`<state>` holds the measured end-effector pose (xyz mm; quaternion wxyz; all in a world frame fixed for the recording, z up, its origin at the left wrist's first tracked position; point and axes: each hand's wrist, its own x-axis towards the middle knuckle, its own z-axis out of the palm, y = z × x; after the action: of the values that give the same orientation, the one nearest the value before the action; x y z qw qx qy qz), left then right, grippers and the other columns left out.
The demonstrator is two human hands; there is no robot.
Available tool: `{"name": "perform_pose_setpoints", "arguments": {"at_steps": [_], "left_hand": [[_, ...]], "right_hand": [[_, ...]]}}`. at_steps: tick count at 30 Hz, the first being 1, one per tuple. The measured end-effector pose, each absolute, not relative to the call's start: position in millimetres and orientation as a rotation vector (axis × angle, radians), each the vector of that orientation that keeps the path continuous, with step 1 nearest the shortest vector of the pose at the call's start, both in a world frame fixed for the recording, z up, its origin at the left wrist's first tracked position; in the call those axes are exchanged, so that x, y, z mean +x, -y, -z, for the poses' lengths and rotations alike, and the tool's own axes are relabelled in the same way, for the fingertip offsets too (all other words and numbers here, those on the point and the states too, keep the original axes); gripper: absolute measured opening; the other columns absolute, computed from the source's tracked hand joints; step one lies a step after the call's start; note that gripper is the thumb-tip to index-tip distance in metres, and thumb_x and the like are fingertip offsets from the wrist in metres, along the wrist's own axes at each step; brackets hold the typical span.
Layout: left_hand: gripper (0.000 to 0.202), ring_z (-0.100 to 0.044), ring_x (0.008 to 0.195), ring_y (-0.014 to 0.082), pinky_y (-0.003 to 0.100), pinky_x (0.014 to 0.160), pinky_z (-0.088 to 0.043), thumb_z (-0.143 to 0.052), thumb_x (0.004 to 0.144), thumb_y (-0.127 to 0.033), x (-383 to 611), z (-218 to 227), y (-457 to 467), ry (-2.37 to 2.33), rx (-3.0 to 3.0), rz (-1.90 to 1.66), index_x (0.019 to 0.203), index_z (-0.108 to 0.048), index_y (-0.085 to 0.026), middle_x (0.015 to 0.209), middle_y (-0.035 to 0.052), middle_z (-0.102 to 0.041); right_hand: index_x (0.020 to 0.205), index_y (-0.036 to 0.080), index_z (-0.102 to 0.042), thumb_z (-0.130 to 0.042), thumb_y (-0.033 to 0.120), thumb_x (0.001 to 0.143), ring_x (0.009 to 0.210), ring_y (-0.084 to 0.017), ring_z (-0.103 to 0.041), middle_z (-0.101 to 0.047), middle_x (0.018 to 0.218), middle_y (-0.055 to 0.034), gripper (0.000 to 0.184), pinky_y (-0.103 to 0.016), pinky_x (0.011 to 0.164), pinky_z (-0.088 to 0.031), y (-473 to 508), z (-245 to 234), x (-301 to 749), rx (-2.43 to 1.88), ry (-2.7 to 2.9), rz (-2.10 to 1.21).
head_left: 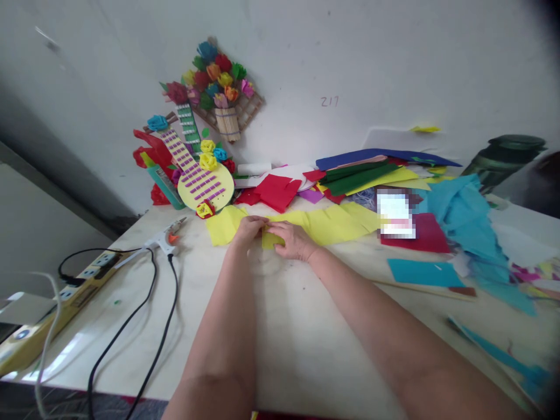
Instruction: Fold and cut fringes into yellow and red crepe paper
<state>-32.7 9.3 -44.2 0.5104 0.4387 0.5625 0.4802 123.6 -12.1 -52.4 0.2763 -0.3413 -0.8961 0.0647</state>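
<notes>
A long strip of yellow crepe paper (345,224) lies across the table, slightly wrinkled. My left hand (251,229) is closed on the strip near its left part, fingertips pinching the paper. Just to its right, my right hand (294,240) grips the same paper, the forefinger reaching over to the left fingertips. A small yellow flap shows below the right fingers, between them and the thumb. The fingertips meet, and exactly how the paper is folded there is hidden.
A glue gun (164,239) with a black cord lies left, near a power strip (83,286). Behind stand a paper-flower guitar craft (205,186) and a green glue bottle (164,185). Red paper (280,192), blue crepe paper (464,210) and a dark jar (503,160) are farther right.
</notes>
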Motion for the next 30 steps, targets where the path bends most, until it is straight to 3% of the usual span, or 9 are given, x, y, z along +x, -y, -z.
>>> {"name": "perform_pose_setpoints", "arguments": {"at_steps": [7,19,25,30], "left_hand": [[0.026,-0.054,0.048,0.0123,0.026,0.053,-0.045,-0.046,0.055,-0.006,-33.2,42.0,-9.8,-1.353,1.023,-1.147,0.077,-0.059,-0.009,0.053,0.0011,-0.058],[0.029,-0.049,0.045,0.009,0.021,0.048,-0.04,-0.048,0.054,-0.006,-38.7,42.3,-7.7,-1.314,1.073,-1.077,0.079,-0.061,-0.01,0.052,-0.0004,-0.056],[0.03,-0.053,0.05,0.0108,0.023,0.053,-0.043,-0.048,0.055,-0.005,-39.1,40.5,-5.9,-1.283,1.078,-1.068,0.081,-0.06,-0.01,0.057,0.0017,-0.059],[0.033,-0.054,0.051,0.0111,0.023,0.053,-0.043,-0.05,0.055,-0.007,-40.8,41.5,-5.0,-1.245,1.094,-1.037,0.087,-0.06,-0.01,0.059,0.0016,-0.06]], "right_hand": [[0.108,0.013,-0.057,-0.052,0.018,0.064,0.104,-0.02,-0.05,-0.056,0.116,-0.0092,0.044,-0.033,0.09,-0.039,12.3,53.2,123.3,-0.912,2.384,-0.158],[0.109,0.023,-0.056,-0.044,0.016,0.076,0.104,-0.02,-0.044,-0.053,0.116,-0.0055,0.036,-0.034,0.085,-0.039,14.3,51.4,123.2,-0.806,2.468,-0.028],[0.102,0.016,-0.055,-0.058,0.031,0.066,0.096,-0.023,-0.044,-0.051,0.104,-0.0094,0.039,-0.037,0.085,-0.036,20.3,43.8,122.0,-0.792,2.494,0.001],[0.098,0.015,-0.052,-0.059,0.028,0.062,0.095,-0.024,-0.043,-0.05,0.103,-0.0098,0.038,-0.038,0.084,-0.035,21.4,43.5,122.2,-0.81,2.495,0.008]]}}
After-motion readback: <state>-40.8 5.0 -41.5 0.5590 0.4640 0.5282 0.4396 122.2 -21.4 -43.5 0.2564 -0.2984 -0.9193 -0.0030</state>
